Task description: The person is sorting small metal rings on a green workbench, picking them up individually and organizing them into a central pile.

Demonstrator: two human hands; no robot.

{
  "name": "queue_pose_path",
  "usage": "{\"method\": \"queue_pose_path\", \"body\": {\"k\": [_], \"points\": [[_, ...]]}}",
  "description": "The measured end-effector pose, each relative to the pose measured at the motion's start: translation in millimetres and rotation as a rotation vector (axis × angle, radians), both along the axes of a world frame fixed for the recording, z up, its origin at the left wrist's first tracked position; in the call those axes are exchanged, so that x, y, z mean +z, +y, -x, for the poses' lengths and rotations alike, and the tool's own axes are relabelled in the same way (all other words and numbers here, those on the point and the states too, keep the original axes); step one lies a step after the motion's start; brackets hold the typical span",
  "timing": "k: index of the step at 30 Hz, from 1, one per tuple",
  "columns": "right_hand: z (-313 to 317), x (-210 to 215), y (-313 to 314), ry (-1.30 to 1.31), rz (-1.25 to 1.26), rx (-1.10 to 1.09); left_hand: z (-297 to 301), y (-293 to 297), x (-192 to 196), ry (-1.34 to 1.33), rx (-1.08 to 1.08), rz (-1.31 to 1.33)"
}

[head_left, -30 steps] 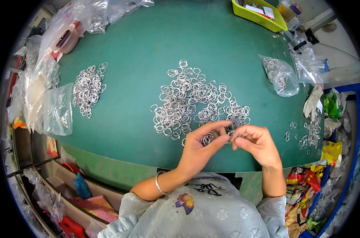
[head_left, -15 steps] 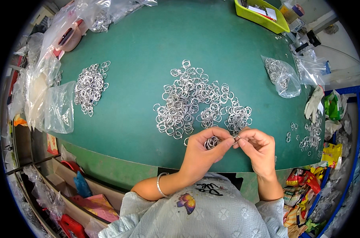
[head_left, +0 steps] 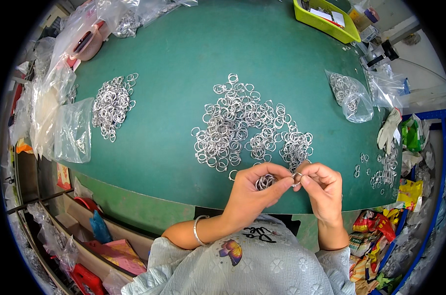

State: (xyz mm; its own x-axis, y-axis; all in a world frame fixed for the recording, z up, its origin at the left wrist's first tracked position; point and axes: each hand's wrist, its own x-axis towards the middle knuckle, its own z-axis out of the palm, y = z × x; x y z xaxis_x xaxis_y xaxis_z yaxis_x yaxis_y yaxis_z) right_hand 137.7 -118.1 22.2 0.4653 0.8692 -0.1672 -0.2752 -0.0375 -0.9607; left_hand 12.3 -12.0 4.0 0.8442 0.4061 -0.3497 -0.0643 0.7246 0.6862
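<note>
A silver ring (head_left: 296, 180) is pinched between the fingertips of both hands at the table's near edge. My left hand (head_left: 256, 189) is closed, with several more rings (head_left: 266, 182) cupped in its palm. From the other side, my right hand (head_left: 323, 189) grips the same ring between thumb and forefinger. Just beyond my fingers lies a large loose heap of silver rings (head_left: 228, 125) on the green table (head_left: 174, 64). Its right-hand clump (head_left: 296, 147) comes nearly up to my fingertips.
Another pile of rings (head_left: 111, 105) lies to the left, beside clear plastic bags (head_left: 73, 130). On the right are a bag of rings (head_left: 351, 96), a glove (head_left: 389, 130) and a scatter of rings (head_left: 384, 169). A yellow-green tray (head_left: 326, 22) stands at the far right.
The ring between my fingertips has turned, and its round opening now shows. Both hands have barely shifted; the piles look the same.
</note>
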Motion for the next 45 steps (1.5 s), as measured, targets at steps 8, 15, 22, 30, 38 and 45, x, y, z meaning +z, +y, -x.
{"method": "queue_pose_path", "body": {"k": [8, 15, 22, 30, 38, 45], "points": [[-1, 0, -1, 0.001, -0.028, 0.015, -3, -1, 6, -0.022, 0.024, -0.03], [-3, 5, -4, -0.067, -0.076, 0.035, -4, 0, 10, -0.046, -0.058, -0.116], [-3, 8, -6, -0.014, -0.111, 0.045, -3, -3, 10, -0.069, -0.105, -0.043], [-3, 9, -6, -0.093, -0.073, -0.059, -3, -5, 5, -0.045, -0.078, 0.077], [-140, -19, -8, -1.438, 0.397, -0.682, -8, -8, -5, 0.025, 0.016, 0.149], [-88, -13, -8, -1.227, 0.403, 0.044, 3, -9, -31, 0.067, -0.004, 0.266]]}}
